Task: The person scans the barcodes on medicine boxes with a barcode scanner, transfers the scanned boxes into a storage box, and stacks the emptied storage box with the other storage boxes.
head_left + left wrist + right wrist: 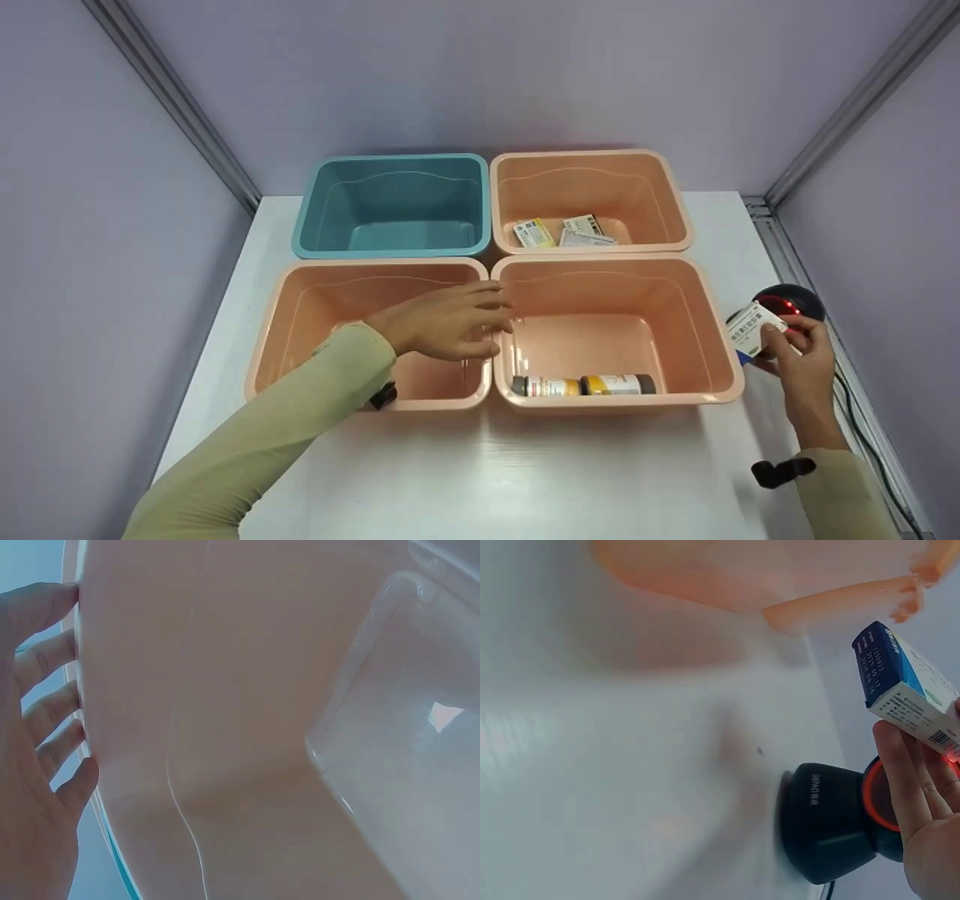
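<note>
At the table's right side my right hand [806, 364] pinches a small white and blue medicine box [750, 330] between thumb and fingers. The box is held close over a black scanner [829, 821] with a red ring, whose red light shows by the fingers. In the right wrist view the box's blue end [885, 664] carries printed numbers. My left hand [454, 321] hovers over the front left peach bin [367, 405], its fingers spread and loosely bent, holding nothing. Its fingertips reach the rims between the two front bins.
Two bottles [551, 386] lie along the near wall of the front right peach bin [615, 401]. Several medicine boxes [534, 233] lie in the back right peach bin [592, 247]. A blue bin [390, 253] stands at the back left. A black cable [862, 435] runs along the right edge.
</note>
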The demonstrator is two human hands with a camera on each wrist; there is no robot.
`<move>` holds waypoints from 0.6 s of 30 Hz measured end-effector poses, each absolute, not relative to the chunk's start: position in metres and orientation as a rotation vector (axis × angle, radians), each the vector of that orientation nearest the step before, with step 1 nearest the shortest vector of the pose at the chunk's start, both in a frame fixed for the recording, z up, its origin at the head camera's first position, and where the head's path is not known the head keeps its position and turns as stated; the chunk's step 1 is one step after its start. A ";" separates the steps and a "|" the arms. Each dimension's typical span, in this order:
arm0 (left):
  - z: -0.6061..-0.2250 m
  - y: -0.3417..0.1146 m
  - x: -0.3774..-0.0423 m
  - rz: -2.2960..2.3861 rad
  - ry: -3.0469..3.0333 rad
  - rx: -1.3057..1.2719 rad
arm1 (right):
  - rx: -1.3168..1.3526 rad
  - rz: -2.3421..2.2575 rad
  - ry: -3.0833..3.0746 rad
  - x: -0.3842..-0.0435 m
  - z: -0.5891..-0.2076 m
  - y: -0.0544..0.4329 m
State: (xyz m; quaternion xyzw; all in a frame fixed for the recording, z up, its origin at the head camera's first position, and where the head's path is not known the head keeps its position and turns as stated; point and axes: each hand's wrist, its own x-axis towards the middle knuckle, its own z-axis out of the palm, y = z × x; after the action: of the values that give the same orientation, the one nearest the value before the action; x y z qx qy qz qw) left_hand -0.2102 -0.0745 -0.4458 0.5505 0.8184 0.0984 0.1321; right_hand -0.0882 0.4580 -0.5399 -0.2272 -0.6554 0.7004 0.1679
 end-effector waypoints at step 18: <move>-0.446 -0.074 -0.210 0.277 2.376 1.575 | -0.843 2.095 -1.784 -0.075 -0.559 0.457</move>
State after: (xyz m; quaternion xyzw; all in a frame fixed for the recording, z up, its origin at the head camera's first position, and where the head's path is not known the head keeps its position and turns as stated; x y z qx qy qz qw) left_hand -0.2104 -0.0745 -0.4461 0.5447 0.8216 0.0959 0.1381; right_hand -0.0749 0.4569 -0.5594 -0.2904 -0.6144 0.7217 0.1315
